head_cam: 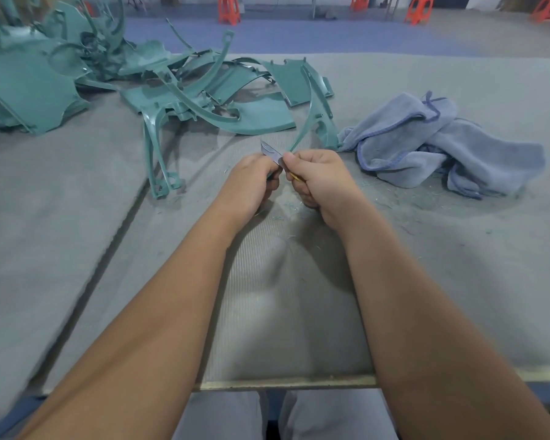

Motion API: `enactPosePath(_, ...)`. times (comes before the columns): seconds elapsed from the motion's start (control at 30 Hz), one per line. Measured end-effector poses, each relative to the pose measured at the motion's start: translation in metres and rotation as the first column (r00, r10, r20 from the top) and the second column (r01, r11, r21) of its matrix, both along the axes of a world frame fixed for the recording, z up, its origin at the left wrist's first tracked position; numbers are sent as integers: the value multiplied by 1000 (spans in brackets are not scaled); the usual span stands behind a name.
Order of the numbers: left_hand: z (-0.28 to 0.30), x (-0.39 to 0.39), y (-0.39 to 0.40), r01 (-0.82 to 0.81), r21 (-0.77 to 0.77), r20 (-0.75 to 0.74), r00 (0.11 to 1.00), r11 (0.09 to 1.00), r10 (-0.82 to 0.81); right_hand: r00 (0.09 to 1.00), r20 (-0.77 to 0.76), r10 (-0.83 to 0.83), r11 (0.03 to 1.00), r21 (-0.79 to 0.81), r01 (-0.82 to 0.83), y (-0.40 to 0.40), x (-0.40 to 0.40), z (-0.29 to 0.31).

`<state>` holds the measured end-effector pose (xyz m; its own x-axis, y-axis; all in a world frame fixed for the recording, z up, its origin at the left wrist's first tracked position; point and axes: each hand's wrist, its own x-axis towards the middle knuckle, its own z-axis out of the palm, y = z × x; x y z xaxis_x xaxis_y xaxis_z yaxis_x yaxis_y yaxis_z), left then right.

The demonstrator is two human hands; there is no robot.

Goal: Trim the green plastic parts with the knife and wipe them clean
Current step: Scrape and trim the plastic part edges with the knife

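Note:
My two hands meet at the middle of the table. My right hand point(321, 182) is closed around a knife point(271, 152); its yellow handle shows under the fingers and its grey blade points up and to the left. My left hand point(251, 185) is closed on the near end of a slim curved green plastic part point(311, 109), which arcs away toward the back. The blade lies against that end, between my thumbs. A blue cloth point(432, 144) lies crumpled to the right of my hands.
A pile of green plastic parts point(45, 77) fills the back left, with more panels and a two-legged green frame point(154, 144) nearer the middle. Green shavings point(286, 208) litter the grey felt table cover point(286, 312). Orange stools point(227, 9) stand on the floor beyond.

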<state>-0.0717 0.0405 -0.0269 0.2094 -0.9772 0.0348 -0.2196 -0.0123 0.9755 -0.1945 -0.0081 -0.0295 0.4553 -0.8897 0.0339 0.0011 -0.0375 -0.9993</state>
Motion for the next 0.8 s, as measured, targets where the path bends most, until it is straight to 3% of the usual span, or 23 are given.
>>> enactPosePath(0.33, 3, -5, 3, -27, -24, -12, 1000, 999, 27, 993, 60, -101, 990, -93, 106, 1, 2, -4)
enactPosePath(0.5, -1, -4, 6, 62, -145, 58, 997, 988, -54, 991, 84, -103, 991, -75, 109, 2, 1, -3)
enactPosePath(0.8, 1, -8, 4, 27, -202, 57, 998, 979, -16, 980, 103, -168, 980, -85, 177, 2, 3, -3)
